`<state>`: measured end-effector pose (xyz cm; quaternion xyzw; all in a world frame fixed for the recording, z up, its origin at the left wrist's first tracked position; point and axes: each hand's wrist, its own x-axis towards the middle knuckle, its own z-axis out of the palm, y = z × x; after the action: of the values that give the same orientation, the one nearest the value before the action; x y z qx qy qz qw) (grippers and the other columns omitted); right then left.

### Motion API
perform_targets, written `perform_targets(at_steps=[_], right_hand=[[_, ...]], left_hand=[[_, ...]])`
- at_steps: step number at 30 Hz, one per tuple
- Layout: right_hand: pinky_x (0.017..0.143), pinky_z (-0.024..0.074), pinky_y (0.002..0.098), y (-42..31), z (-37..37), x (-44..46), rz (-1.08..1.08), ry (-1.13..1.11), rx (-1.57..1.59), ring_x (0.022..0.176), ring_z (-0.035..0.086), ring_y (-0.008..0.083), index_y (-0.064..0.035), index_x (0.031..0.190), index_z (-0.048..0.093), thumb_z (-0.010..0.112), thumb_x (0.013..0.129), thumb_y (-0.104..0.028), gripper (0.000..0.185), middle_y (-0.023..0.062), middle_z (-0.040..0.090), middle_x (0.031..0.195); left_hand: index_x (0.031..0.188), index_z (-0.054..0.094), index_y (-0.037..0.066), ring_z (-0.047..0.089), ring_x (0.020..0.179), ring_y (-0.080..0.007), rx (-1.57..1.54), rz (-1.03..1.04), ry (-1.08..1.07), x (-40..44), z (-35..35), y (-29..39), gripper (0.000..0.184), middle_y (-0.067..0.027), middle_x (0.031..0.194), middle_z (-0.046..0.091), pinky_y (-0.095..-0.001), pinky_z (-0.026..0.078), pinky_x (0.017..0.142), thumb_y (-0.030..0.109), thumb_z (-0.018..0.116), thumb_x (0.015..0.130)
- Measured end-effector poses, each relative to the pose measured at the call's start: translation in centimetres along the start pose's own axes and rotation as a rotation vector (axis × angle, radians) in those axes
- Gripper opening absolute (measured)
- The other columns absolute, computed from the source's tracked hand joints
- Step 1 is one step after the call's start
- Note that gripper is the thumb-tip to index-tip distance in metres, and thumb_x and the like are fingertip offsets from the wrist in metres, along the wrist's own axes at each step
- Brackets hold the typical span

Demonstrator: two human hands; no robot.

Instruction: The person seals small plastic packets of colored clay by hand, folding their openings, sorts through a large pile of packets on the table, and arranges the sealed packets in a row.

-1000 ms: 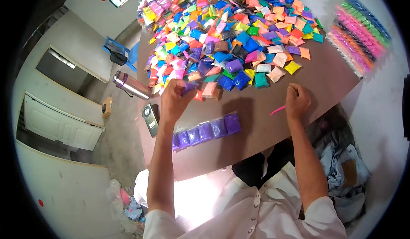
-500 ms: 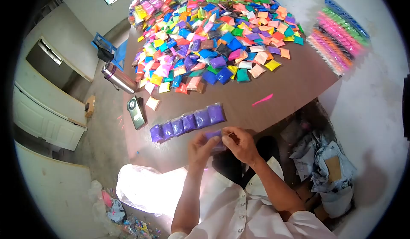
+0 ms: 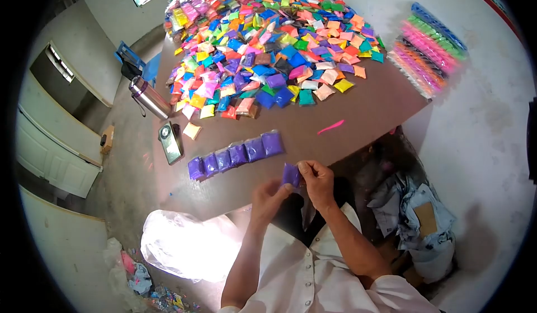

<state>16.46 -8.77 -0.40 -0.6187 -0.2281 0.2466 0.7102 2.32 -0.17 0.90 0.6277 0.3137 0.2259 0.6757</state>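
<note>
A small clear packet with purple filling is held up between my two hands just off the table's front edge. My left hand grips its lower left side, thumb on top. With thumb and fingers pinched, my right hand holds its right edge; the fingertips partly hide that side. Clear plastic film hangs below the packet. Just beyond my hands lies a slanting row of several purple packets, side by side on the brown table.
A large heap of colourful packets covers the table's far part. At left stand a steel flask and a dark green device. A pink strip lies right of the row. Bundled colourful packs rest by the wall.
My hands have raised the purple packet and turned it more upright, so more of it shows. My right hand has shifted slightly rightward. The whole view has moved a little.
</note>
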Motion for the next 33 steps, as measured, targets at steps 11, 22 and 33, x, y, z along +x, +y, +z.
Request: perform_targets(at_steps=[11,22,33], right_hand=[[0.066,0.0485,0.0202,-1.5,-0.6,-2.6,0.093,-0.321,-0.037,0.077,0.059,0.0048,0.0004,0.121,0.067,0.07,0.099,-0.016,0.027,-0.0011,0.067,0.092],[0.081,0.0535,0.0287,-1.6,1.4,-4.2,-0.499,-0.23,-0.298,0.098,0.064,0.021,-0.0088,0.108,0.074,0.072,0.082,0.006,0.03,0.0097,0.064,0.117],[0.085,0.0522,0.0285,1.6,1.0,-8.9,-0.282,-0.269,-0.178,0.106,0.061,0.0178,-0.0031,0.128,0.062,0.059,0.089,0.007,0.04,0.0125,0.056,0.13]], left_hand=[[0.103,0.073,0.0,0.065,0.079,-0.0112,-0.114,0.039,0.027,-1.7,-1.4,-2.4,0.023,-0.0053,0.089,0.073,-0.0261,0.051,0.073,0.022,0.074,0.096],[0.106,0.071,0.0,0.065,0.076,-0.0117,-0.47,-0.237,0.166,-4.5,-2.1,-0.9,0.027,-0.0063,0.089,0.071,-0.0247,0.052,0.069,0.027,0.068,0.101],[0.104,0.071,0.001,0.061,0.08,-0.0093,-0.313,-0.002,0.228,-6.9,-3.6,-5.1,0.016,-0.0021,0.089,0.069,-0.0242,0.049,0.076,0.016,0.068,0.099]])
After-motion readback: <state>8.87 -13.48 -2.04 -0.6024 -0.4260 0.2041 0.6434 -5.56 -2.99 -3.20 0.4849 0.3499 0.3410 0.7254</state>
